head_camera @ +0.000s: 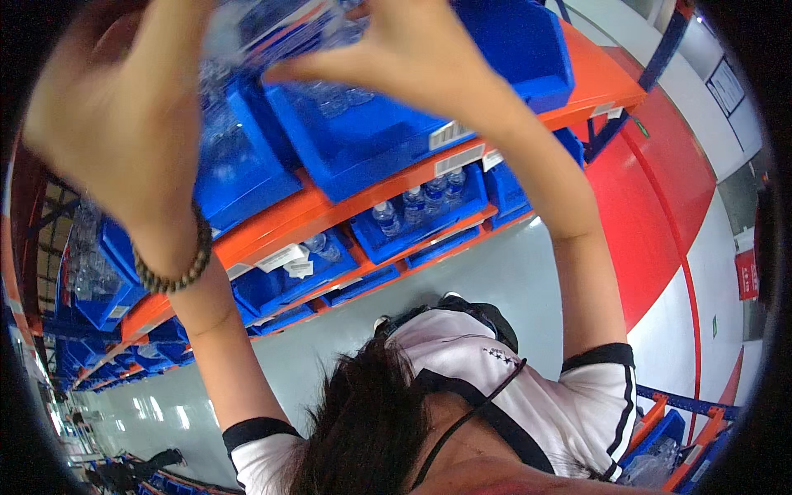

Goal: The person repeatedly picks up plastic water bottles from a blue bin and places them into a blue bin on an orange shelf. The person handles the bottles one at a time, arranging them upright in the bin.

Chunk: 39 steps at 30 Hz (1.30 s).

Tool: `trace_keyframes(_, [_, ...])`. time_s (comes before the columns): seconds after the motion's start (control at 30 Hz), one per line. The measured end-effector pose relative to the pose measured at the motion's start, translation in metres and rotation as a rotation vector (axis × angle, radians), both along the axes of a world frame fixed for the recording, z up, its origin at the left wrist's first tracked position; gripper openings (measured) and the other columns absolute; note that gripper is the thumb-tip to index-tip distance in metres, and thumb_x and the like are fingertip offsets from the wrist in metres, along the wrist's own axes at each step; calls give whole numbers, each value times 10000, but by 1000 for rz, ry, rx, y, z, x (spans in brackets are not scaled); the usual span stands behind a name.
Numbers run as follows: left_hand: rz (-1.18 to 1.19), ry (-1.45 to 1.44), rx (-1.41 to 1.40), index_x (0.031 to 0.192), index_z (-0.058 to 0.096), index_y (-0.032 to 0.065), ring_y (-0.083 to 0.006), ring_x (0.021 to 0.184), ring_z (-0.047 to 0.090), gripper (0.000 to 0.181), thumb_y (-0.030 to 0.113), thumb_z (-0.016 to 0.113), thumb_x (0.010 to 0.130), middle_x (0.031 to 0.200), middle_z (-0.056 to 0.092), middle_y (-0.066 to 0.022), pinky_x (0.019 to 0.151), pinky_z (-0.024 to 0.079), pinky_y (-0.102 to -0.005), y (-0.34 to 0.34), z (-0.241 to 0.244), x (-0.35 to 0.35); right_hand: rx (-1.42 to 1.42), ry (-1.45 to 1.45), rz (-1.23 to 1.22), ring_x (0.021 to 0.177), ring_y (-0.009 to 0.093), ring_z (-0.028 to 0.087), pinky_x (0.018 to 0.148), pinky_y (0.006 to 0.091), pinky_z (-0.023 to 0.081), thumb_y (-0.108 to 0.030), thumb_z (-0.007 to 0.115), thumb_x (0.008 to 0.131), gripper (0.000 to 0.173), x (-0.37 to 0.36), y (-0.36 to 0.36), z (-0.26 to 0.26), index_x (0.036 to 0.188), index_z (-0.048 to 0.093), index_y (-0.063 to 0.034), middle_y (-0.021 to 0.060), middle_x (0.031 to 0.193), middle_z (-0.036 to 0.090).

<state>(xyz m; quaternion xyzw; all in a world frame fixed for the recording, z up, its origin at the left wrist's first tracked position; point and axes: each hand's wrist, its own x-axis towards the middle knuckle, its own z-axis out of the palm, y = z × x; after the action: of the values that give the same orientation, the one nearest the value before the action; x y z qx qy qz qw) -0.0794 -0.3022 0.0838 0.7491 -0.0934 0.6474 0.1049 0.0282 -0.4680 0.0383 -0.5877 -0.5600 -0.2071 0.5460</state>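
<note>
Both bare hands reach up in front of a shelf. My left hand (117, 117), blurred and with a beaded bracelet (173, 288) at the wrist, is at the upper left; its fingertips are cut off or unclear. At top centre, my right hand (402, 59) extends its thumb to the left over a blue plastic bin (371, 145), fingers running past the frame's top edge. Blurred clear plastic items (278, 31) show between the hands; whether either hand grips them cannot be told. More clear plastic lies in the bin and in the adjoining blue bin (247, 185).
Orange shelf beams (334, 210) carry the bins. Lower down, a blue bin (427, 232) holds several clear bottles (387, 218). More bins line the shelf at left. Another rack (656, 433) stands at lower right, beyond grey floor (513, 266). A red and white wall (649, 216) is at right.
</note>
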Motion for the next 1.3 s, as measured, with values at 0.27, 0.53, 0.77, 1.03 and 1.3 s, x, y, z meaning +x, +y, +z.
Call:
trace_keyframes(0.27, [-107,149,172,1129,650,-15,-315,814,673,384,228,683,834,936,678,-229,720,516,-375,-87,4,165,-110,79,-111,1113,274,588,958,355,456,-200,800,734,713,159,-75,-18,1325,455,-3,193,1217,591])
trace_keyframes(0.53, [58,363,224,1174,656,80,-343,1140,542,373,250,644,842,1180,646,-134,994,396,-455,-97,-66,312,-174,262,-402,1097,398,596,924,422,483,-327,775,719,710,290,-53,-110,1267,475,9,286,1160,601])
trace_keyframes(0.77, [327,391,283,1206,646,137,-307,1191,494,416,380,600,871,1208,613,-97,1021,342,-501,-56,-104,363,-378,217,-754,1024,382,643,883,477,519,-487,755,672,731,296,-21,-95,1229,532,-69,217,1085,661])
trace_keyframes(1.03, [383,433,364,1350,503,71,-310,1375,353,533,384,529,919,1384,508,-139,1091,231,-602,-64,-114,352,-359,315,-723,1024,415,631,882,484,513,-425,695,753,622,316,-14,-118,1221,539,-45,251,1072,656])
trace_keyframes(1.3, [371,497,322,1332,511,57,-319,1364,363,507,339,529,911,1377,508,-122,1057,291,-616,-60,-126,342,-208,266,-601,983,475,603,861,526,489,-284,672,794,558,315,-15,-124,1235,472,-5,311,1027,633])
